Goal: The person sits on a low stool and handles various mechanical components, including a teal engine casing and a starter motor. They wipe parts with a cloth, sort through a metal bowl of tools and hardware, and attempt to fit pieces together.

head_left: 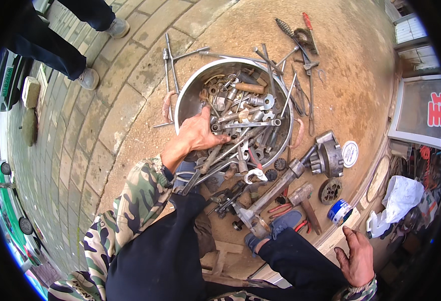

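Observation:
A round metal basin stands in front of me, heaped with worn wrenches, sockets and other metal tools. My left hand reaches over its left side, thumb and forefinger spread against the heap; the other fingertips are partly hidden. Near the thumb lie a long double-ended wrench and a wooden-handled tool. Low on the right, my right hand hangs with its fingers apart and nothing in it. Closest to it is a small blue tin.
Right of the basin lie a large toothed metal cutter, a hammer and a thick metal shaft. Loose cross-shaped bars and pliers-like tools surround the basin. A person's legs stand at upper left on paving.

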Demonstrator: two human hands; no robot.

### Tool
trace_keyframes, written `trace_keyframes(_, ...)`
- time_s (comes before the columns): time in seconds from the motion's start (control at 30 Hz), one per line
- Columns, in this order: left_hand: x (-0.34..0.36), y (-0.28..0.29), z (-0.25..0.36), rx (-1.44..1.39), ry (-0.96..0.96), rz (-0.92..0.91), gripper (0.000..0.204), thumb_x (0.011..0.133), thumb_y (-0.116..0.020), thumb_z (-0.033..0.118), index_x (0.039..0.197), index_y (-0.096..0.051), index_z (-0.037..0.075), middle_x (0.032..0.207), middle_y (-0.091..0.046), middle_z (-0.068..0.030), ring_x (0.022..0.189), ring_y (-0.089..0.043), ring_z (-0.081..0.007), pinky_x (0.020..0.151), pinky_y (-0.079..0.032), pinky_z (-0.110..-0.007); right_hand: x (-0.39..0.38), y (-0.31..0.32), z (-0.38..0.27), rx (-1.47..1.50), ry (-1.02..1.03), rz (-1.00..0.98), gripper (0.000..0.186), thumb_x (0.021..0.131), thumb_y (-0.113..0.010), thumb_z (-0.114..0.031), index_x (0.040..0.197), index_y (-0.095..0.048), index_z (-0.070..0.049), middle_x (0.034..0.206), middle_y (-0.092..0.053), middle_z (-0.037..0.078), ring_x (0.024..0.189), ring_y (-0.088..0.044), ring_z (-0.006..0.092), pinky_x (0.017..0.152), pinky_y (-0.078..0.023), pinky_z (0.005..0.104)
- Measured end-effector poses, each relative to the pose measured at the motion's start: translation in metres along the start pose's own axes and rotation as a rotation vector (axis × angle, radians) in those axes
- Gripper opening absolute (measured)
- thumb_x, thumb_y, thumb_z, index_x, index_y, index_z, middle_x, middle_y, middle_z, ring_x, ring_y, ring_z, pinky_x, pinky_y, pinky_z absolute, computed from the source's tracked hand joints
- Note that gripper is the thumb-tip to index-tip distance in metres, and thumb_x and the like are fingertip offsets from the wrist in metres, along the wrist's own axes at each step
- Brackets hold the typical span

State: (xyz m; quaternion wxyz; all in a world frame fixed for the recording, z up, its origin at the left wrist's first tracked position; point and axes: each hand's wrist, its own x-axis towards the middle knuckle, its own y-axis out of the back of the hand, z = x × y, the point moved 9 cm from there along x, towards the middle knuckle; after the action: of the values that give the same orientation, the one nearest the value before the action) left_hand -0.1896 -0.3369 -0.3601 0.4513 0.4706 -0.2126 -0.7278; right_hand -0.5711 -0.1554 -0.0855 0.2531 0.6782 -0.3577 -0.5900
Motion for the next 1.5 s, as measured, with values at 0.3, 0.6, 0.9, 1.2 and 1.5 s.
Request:
trace_keyframes(0.3, -0.009, -0.006, 0.018, -0.051, -0.029, 0.027, 0.086, 0.077, -0.08, 0.04, 0.138, -0.042, -0.008, 0.101, -0.07, -0.0315, 0.099, -0.069, -0.0469, 0.09, -0.055, -0.049, 0.003, -0.01, 0.005, -0.029, 0.008, -0.024, 0.058, 0.077, -0.078, -0.003, 0.132, -0.06, 0.004, 0.11, -0.064, 0.025, 0.099, -0.062, 0.046, 0.086, -0.051, 0.0477)
trace_keyframes(0.6, -0.02, -0.003, 0.018, -0.333, 0.018, -0.04, 0.086, 0.069, -0.08, 0.025, 0.137, -0.041, -0.009, 0.099, -0.07, -0.0343, 0.095, -0.068, -0.0511, 0.088, -0.055, -0.051, 0.012, -0.013, -0.005, -0.002, 0.023, -0.058, 0.057, 0.079, -0.076, -0.002, 0.133, -0.058, 0.006, 0.111, -0.067, 0.027, 0.1, -0.066, 0.0448, 0.088, -0.054, 0.0451)
trace_keyframes(0.9, -0.055, -0.02, 0.08, -0.292, -0.207, 0.047, 0.071, 0.079, -0.062, 0.01, 0.141, -0.04, -0.017, 0.104, -0.062, -0.0337, 0.093, -0.064, -0.0427, 0.086, -0.056, -0.054, 0.025, -0.008, -0.017, -0.08, -0.039, -0.153, 0.049, 0.095, -0.068, -0.008, 0.142, -0.057, 0.0, 0.13, -0.064, 0.03, 0.12, -0.062, 0.045, 0.1, -0.051, 0.0459)
trace_keyframes(1.2, -0.062, -0.027, 0.119, -0.187, -0.263, 0.068, 0.076, 0.089, -0.064, 0.032, 0.146, -0.043, -0.013, 0.115, -0.057, -0.032, 0.109, -0.054, -0.0425, 0.088, -0.05, -0.053, 0.052, -0.019, -0.035, -0.073, 0.06, -0.084, 0.053, 0.083, -0.075, -0.005, 0.131, -0.059, 0.007, 0.112, -0.067, 0.026, 0.1, -0.065, 0.0447, 0.088, -0.053, 0.0442)
trace_keyframes(1.5, -0.079, -0.017, 0.108, -0.3, -0.311, 0.145, 0.078, 0.082, -0.072, 0.022, 0.146, -0.043, -0.012, 0.134, -0.05, -0.0373, 0.114, -0.055, -0.0451, 0.096, -0.05, -0.052, 0.172, -0.014, -0.163, -0.136, 0.436, 0.017, 0.046, 0.087, -0.074, -0.01, 0.13, -0.06, 0.001, 0.103, -0.064, 0.021, 0.096, -0.063, 0.0423, 0.083, -0.052, 0.0473)
